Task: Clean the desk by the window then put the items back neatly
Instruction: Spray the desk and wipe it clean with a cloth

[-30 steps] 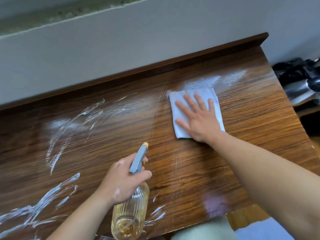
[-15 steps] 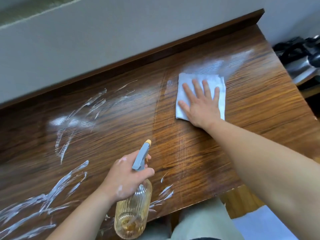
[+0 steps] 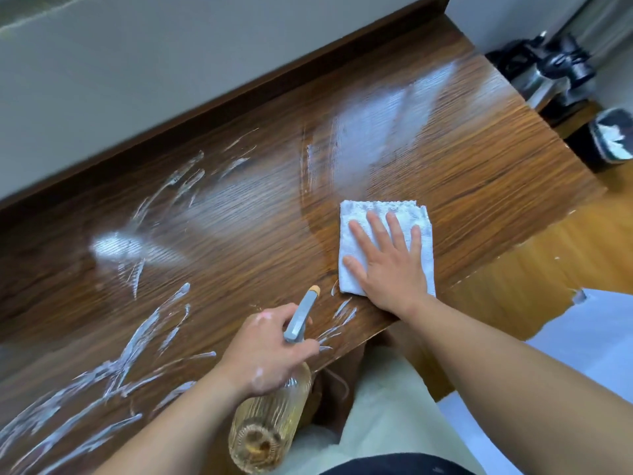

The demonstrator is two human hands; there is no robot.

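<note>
White foam streaks [image 3: 144, 329] mark the left of the desk [image 3: 479, 173], so with your right hand [image 3: 390, 269] flat, fingers straight, on the cloth [image 3: 356, 216] near the front edge and your left hand [image 3: 267, 351] curled round the spray bottle [image 3: 270, 423], wipe leftward in overlapping passes with even pressure.

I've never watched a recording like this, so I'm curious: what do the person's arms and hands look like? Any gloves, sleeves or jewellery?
The left hand and right hand are bare, with no gloves, rings or watch in view. Both forearms are uncovered as far as the frame shows, with no sleeves. The left hand carries a few white flecks on its back and knuckles. The right hand shows none.
</note>
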